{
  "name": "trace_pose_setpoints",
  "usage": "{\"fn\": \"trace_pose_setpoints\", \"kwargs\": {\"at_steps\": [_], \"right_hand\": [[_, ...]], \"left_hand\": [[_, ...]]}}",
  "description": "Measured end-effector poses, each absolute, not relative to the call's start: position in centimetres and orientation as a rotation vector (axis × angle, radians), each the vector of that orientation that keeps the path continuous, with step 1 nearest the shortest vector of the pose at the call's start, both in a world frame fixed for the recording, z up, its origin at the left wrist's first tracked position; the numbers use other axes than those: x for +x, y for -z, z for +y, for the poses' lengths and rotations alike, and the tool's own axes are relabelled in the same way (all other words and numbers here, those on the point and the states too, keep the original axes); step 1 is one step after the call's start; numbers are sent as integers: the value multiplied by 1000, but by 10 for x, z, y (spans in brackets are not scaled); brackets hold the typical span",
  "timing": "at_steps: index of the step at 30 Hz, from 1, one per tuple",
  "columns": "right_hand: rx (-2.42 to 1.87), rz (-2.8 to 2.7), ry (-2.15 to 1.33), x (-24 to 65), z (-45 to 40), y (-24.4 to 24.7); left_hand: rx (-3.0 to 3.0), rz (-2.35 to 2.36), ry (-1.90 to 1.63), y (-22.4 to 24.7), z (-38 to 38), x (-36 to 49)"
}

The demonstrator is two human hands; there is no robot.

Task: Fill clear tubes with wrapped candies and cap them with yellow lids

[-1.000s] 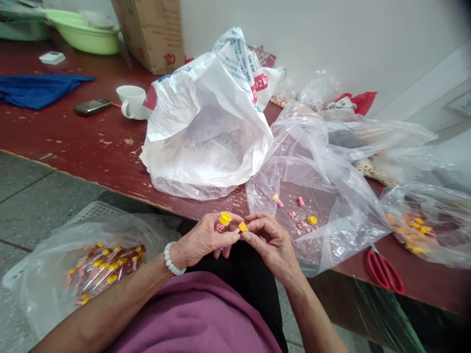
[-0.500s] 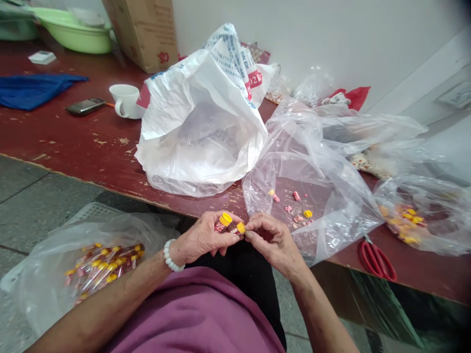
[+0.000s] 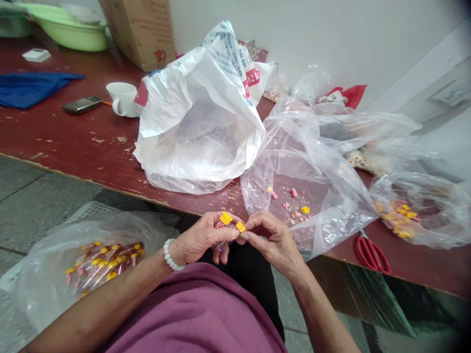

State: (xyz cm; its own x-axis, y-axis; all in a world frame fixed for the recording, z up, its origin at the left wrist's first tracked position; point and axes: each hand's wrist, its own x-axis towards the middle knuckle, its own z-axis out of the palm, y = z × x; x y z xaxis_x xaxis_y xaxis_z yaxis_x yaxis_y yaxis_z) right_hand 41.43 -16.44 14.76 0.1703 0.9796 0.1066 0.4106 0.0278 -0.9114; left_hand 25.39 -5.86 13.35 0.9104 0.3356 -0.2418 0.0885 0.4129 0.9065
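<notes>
I'm reading a long workbench [image 3: 73, 130] with chipped dark red paint. The largest thing on it is a white plastic carrier bag [image 3: 195, 132], slumped open, with a cardboard box [image 3: 136, 29] and a green basin [image 3: 66, 37] behind it. To its right lies a clear plastic bag [image 3: 257, 181], with pink pieces [image 3: 293, 192] and a loose yellow cap [image 3: 305, 210] apparently inside. Red-handled scissors [image 3: 371, 255] rest near the bench edge. Below the bench, on the person's left, a clear bag [image 3: 47, 289] holds many capped tubes [image 3: 103, 262].

My 2 hands are over the lap. The left hand [image 3: 200, 240] is closed around a small clear plastic tube [image 3: 230, 231], which has a yellow end cap [image 3: 225, 218]. The right hand [image 3: 274, 240] pinches a 2nd yellow cap [image 3: 241, 226] between thumb and forefinger at the tube's other end. Fingers hide much of the tube, so I can't tell whether that cap is seated. I'd judge the tube light, stiff and slick, best held gently by its barrel. The clear bag's edge sits close beyond the right hand.
</notes>
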Motion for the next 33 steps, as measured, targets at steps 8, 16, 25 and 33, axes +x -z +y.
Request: {"fn": "trace_pose_setpoints", "kwargs": {"at_steps": [8, 16, 25, 33], "right_hand": [[-1627, -1552, -683, 411, -163, -157], [-1639, -1765, -680, 408, -173, -164], [-1648, -1787, -819, 399, -185, -157], [-1648, -1753, -908, 387, -199, -148]], "left_hand": [[1752, 548, -235, -140, -59, 250], [2243, 409, -246, -149, -55, 243], [2177, 224, -82, -142, -63, 227], [2219, 279, -96, -121, -87, 217]]}}
